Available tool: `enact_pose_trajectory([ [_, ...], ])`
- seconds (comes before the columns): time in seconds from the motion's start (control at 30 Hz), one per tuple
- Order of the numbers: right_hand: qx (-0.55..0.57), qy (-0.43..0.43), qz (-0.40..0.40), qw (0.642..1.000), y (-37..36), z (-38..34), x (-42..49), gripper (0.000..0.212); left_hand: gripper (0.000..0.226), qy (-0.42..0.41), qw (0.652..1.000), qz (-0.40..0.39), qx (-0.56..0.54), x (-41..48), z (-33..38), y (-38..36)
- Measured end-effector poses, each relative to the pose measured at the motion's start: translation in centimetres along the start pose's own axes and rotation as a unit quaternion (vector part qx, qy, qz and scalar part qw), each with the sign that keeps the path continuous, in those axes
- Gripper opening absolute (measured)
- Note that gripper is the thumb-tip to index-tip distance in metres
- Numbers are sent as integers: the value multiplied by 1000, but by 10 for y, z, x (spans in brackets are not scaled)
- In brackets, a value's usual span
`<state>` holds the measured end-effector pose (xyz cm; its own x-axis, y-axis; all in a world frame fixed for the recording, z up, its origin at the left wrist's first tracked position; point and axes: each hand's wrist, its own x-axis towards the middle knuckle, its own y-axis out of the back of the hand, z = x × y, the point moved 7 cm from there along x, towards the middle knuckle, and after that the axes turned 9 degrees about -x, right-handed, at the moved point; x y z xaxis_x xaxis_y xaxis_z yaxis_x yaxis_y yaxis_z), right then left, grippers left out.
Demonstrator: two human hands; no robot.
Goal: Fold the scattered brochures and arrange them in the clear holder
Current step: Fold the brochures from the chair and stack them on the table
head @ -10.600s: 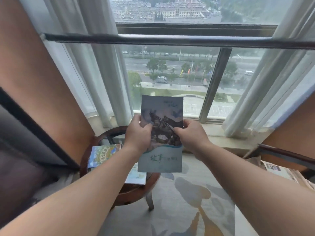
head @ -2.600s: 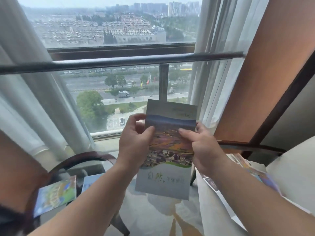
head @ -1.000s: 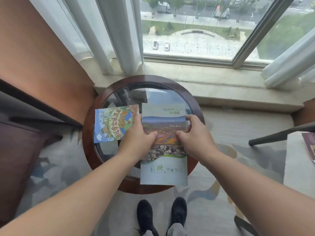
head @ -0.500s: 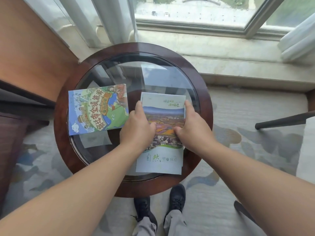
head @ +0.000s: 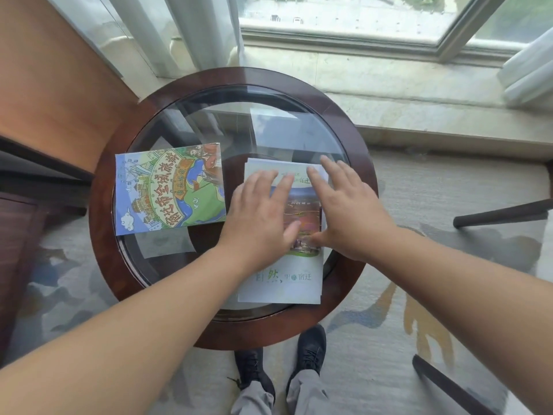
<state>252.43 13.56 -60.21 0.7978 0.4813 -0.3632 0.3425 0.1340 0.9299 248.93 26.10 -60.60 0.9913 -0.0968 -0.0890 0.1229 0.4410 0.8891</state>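
Brochure with the landscape photo (head: 281, 280) now lies flat on the glass of the counter (head: 101, 235), near its front edge and a little right of the middle. A moment ago I was holding it by its two sides just above the glass. Now my left grip (head: 260, 214) and my right grip (head: 347, 211) are both apart, the fingers straight, the palms pressing down on the upper half of the cover. At its far end some more paper edges show under it; I cannot tell if they are its own folds or another brochure.

I judge this one is folded and I am only flattening the crease. The cartoon map brochure (head: 170, 190) lies just beside it on the left, not touching my left grip. The clear holder is not in view, so the arranging is not yet done.

The counter is round, with a dark wooden rim and a glass top. Behind it are a stone window sill (head: 419, 94) and pale curtains (head: 179, 31). Under it is a patterned carpet (head: 389, 324), and my black shoes (head: 311, 348) stand at the front edge.
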Motion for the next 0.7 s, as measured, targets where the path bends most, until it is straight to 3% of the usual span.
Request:
enact_pose_trajectory([
  [0.1, -42, 59, -57, 996, -11, -9, 4, 130, 91, 1, 997, -66, 43, 4, 0, -27],
  [0.2, -41, 64, -88, 993, -23, -11, 5, 138, 96, 6, 993, -76, 94, 4, -5, -44],
  [0.4, -45, 65, -73, 994, -28, -9, 6, 138, 92, -24, 993, -63, 98, -6, -2, -48],
  [0.57, -60, 53, -81, 993, -27, -6, 3, 138, 87, -40, 989, -98, 103, -18, 0, -51],
  [0.7, -55, 45, -83, 994, -25, -7, 3, 138, 93, -102, 977, -129, 139, -43, -2, -56],
])
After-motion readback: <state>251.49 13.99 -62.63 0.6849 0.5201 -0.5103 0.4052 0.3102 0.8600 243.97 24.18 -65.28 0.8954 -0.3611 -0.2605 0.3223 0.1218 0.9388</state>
